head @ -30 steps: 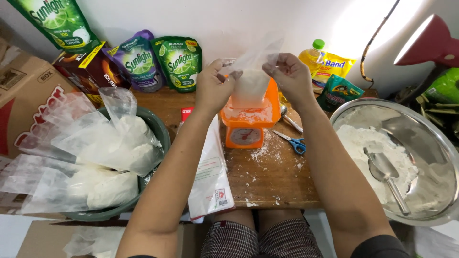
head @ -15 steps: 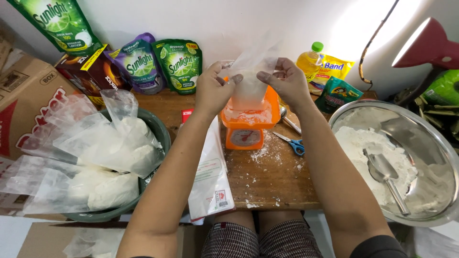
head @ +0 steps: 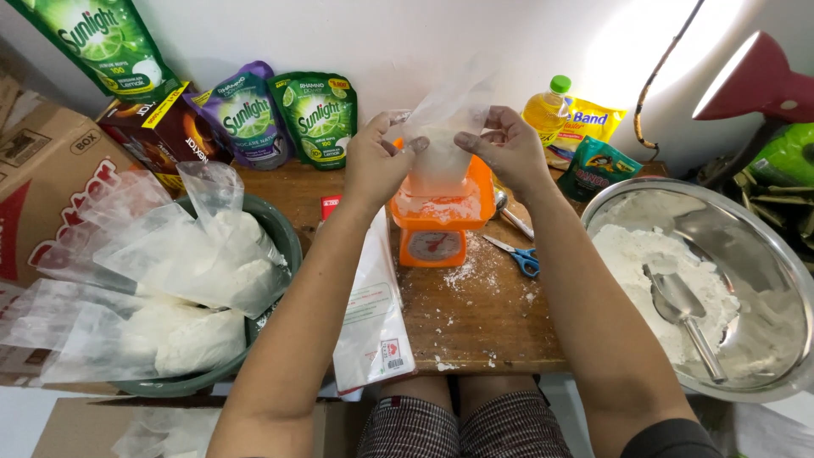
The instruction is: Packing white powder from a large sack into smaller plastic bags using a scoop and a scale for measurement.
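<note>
Clear plastic bag (head: 441,144) with white flour in its lower part sits near the top centre of the frame, resting on the pan of a small orange kitchen scale (head: 434,225) on the wooden desk (head: 483,322). Both hands grip the bag's open top — the left hand (head: 377,161) pinches its left edge, the right hand (head: 509,148) pinches its right edge, fingers closed on the plastic. Spilled flour dusts the desk just beside the scale, and blue-handled scissors (head: 517,254) lie to its right. At the right edge of the frame a large metal bowl (head: 763,254) holds loose flour and a metal scoop (head: 682,314). At the left, a green basin (head: 275,225) is heaped with filled clear bags (head: 170,280). Green and purple refill pouches (head: 280,114) stand along the wall at upper left — a yellow oil bottle (head: 547,110) stands at upper right.
</note>
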